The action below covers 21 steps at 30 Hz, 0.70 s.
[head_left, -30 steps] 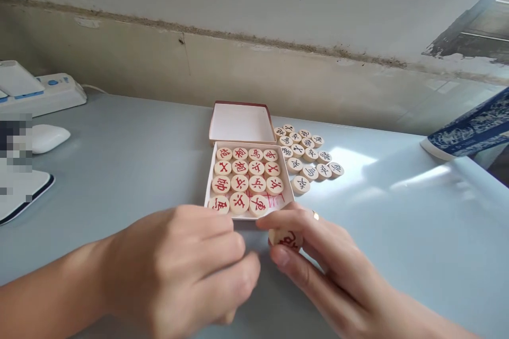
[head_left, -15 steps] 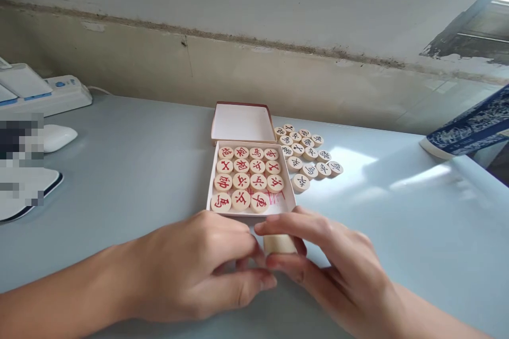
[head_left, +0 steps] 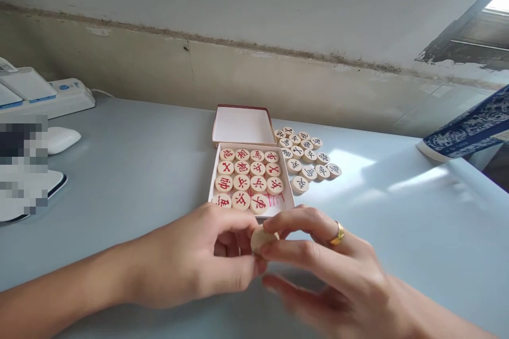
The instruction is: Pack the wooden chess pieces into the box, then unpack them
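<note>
A round wooden Chinese chess piece is tilted between my two hands, just in front of the box; its marking does not show. My left hand pinches it at the left edge with thumb and fingertips. My right hand has fingers pressed on its right side, while the right thumb hangs apart below, slightly blurred. Beyond them the open white box holds rows of red-marked pieces, with a gap at its front right corner. A gold ring sits on a right finger.
The box lid lies open behind the box. Several black-marked pieces lie loose to its right. A white mouse and a power strip are at the left. A blue patterned object stands at the far right, the wall behind.
The piece has turned from edge-on to tilted and shifted left, with my left fingers now on it. My right thumb has come away from it and dropped lower.
</note>
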Each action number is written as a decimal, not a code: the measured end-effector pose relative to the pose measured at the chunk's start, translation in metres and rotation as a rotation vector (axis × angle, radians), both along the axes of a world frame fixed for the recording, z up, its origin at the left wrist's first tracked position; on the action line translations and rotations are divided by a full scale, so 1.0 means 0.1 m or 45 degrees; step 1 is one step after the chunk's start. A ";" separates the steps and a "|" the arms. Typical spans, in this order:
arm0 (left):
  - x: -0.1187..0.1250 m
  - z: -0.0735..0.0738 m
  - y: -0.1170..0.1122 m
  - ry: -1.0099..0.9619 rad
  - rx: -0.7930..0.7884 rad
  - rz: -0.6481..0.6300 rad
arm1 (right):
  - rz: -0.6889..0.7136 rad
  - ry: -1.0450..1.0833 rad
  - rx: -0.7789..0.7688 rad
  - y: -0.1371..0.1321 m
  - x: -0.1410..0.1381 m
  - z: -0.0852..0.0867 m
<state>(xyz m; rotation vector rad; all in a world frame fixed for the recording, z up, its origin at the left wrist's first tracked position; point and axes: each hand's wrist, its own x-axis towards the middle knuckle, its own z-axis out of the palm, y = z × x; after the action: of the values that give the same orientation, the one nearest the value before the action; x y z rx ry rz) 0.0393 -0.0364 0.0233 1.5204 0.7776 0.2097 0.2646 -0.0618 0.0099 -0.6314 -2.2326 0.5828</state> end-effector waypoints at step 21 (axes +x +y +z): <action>-0.07 -0.07 -0.01 -0.245 1.147 0.179 | -0.148 -0.003 0.274 0.03 0.02 -0.04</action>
<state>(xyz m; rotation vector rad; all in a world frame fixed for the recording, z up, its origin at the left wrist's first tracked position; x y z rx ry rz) 0.0323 -0.0372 0.0164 2.2368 0.6601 0.8881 0.2664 -0.0588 0.0060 -0.6445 -2.2053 0.2789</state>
